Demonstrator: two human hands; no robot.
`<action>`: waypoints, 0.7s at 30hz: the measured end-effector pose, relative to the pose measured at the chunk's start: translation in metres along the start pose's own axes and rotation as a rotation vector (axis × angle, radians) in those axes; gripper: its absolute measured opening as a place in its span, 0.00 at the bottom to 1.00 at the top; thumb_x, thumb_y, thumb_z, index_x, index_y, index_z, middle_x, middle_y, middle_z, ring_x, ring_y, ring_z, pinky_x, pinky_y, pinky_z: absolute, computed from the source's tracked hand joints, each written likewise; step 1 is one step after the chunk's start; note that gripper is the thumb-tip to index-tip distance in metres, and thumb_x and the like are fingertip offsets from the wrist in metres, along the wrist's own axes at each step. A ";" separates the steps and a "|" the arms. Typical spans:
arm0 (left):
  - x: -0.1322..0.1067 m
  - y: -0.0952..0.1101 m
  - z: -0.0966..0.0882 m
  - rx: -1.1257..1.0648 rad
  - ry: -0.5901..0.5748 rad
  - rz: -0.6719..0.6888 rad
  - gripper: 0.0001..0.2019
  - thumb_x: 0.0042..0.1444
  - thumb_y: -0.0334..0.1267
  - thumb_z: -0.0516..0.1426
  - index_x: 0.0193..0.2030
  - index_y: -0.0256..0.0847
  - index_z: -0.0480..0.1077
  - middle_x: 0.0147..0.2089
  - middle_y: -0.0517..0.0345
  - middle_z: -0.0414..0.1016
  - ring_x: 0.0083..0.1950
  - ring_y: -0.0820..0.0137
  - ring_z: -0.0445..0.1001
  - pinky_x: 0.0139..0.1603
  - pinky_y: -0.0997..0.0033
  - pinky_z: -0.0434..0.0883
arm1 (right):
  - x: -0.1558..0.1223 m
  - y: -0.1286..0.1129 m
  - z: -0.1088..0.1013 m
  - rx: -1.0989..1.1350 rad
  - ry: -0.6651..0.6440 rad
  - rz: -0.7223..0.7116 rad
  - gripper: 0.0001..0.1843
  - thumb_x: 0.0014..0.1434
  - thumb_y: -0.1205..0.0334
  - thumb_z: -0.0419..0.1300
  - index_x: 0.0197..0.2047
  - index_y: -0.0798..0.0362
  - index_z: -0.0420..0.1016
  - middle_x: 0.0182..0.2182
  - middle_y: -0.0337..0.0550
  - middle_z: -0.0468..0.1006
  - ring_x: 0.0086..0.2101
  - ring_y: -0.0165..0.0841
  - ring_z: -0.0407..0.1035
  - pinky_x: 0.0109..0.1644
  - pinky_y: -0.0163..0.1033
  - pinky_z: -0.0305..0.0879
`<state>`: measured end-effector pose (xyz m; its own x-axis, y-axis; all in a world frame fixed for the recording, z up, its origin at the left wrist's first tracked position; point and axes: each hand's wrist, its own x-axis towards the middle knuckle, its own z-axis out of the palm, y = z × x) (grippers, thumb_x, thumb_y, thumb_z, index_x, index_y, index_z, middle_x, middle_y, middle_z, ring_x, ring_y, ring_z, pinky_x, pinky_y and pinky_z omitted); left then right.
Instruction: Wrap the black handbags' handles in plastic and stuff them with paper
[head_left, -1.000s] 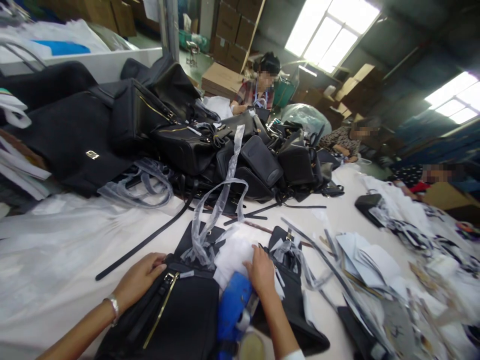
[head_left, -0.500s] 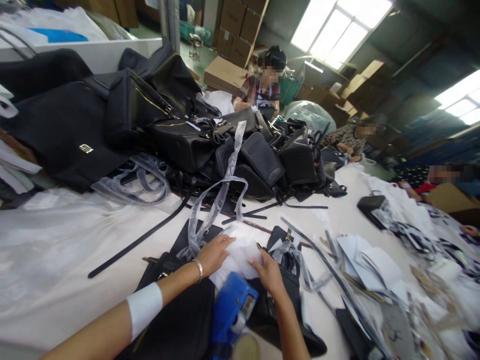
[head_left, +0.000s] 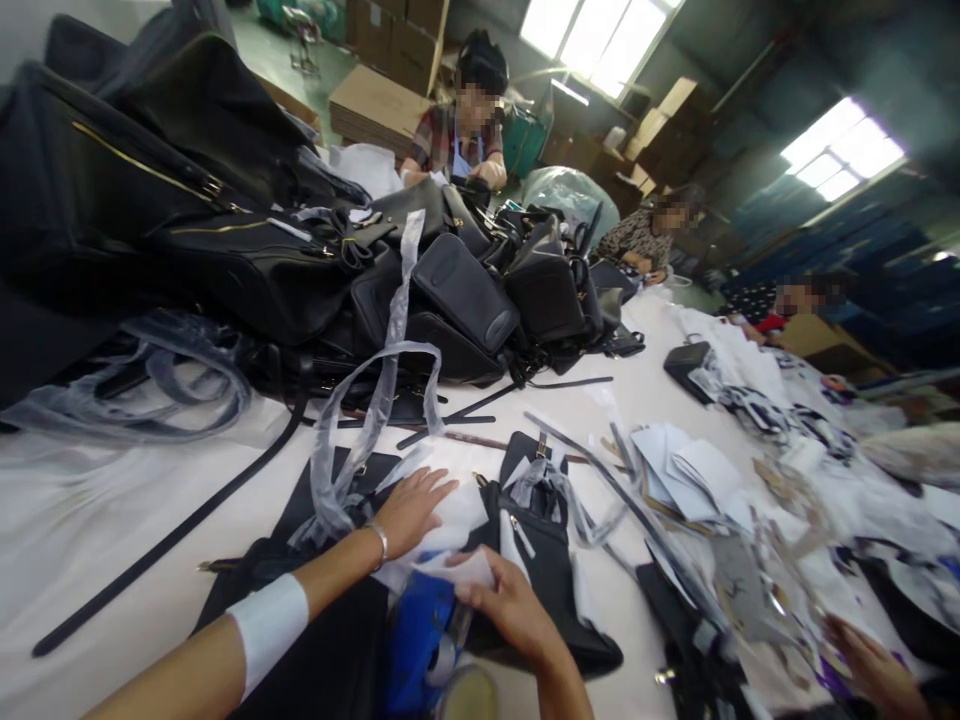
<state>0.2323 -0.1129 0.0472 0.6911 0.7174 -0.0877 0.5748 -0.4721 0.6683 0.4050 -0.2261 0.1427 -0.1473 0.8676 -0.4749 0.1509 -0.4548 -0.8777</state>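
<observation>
My left hand (head_left: 412, 515), with a bracelet at the wrist and a white band on the forearm, lies with fingers outstretched on a thin white sheet (head_left: 463, 505). Between the thumb and fingers of my right hand (head_left: 510, 600), a folded corner of that sheet is pinched. Just below the sheet stands a blue tape dispenser (head_left: 416, 630), partly covered by it. A black bag (head_left: 330, 620) lies under my left forearm. Beside my right hand rests a black backpack (head_left: 559, 580) with a zipped pocket and plastic-wrapped straps.
A heap of black bags (head_left: 465, 300) spans the back of the table. Plastic-wrapped straps (head_left: 386, 380) and a long black strap (head_left: 187, 535) lie before it. Papers (head_left: 690, 465) are on the right. Another person's hand (head_left: 874, 655) reaches in there; several people sit beyond.
My right hand has drawn the sheet's corner down toward the dispenser and folded it over. My left hand has flattened out. The view has shifted right, and another person's hand has appeared.
</observation>
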 end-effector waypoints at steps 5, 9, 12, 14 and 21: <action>0.008 0.001 0.014 0.200 -0.021 -0.065 0.29 0.59 0.44 0.52 0.67 0.55 0.50 0.71 0.51 0.50 0.69 0.47 0.48 0.62 0.37 0.52 | -0.002 0.002 0.002 -0.028 0.019 -0.029 0.18 0.53 0.52 0.62 0.43 0.55 0.74 0.38 0.40 0.78 0.38 0.36 0.69 0.43 0.37 0.65; 0.016 -0.003 0.029 0.257 -0.010 -0.122 0.29 0.58 0.39 0.54 0.66 0.52 0.55 0.69 0.47 0.56 0.68 0.42 0.49 0.61 0.32 0.48 | -0.004 0.010 -0.023 -0.212 0.325 -0.054 0.19 0.58 0.52 0.57 0.47 0.55 0.73 0.39 0.44 0.78 0.38 0.38 0.71 0.42 0.39 0.67; 0.015 0.000 0.029 0.311 0.078 -0.081 0.28 0.58 0.41 0.55 0.66 0.52 0.55 0.69 0.48 0.55 0.70 0.45 0.45 0.64 0.33 0.42 | -0.007 0.011 -0.058 -0.550 0.670 -0.008 0.24 0.61 0.58 0.51 0.60 0.54 0.63 0.44 0.49 0.76 0.41 0.40 0.72 0.44 0.41 0.67; 0.015 0.004 0.026 0.342 0.140 -0.017 0.29 0.57 0.43 0.56 0.65 0.50 0.57 0.70 0.47 0.52 0.71 0.46 0.42 0.65 0.34 0.40 | -0.004 0.006 -0.079 -0.865 0.747 0.090 0.30 0.61 0.68 0.47 0.67 0.49 0.52 0.45 0.50 0.75 0.40 0.40 0.73 0.43 0.41 0.66; 0.018 0.006 0.033 0.282 0.063 0.135 0.19 0.59 0.29 0.52 0.53 0.54 0.70 0.65 0.53 0.62 0.68 0.51 0.51 0.65 0.37 0.46 | 0.061 -0.019 -0.094 -1.474 0.409 0.423 0.21 0.60 0.73 0.45 0.50 0.56 0.75 0.45 0.59 0.74 0.41 0.43 0.74 0.42 0.42 0.66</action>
<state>0.2626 -0.1201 0.0251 0.7463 0.6644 0.0396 0.5842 -0.6825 0.4392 0.4853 -0.1452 0.1363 0.3746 0.8380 -0.3967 0.9223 -0.2930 0.2520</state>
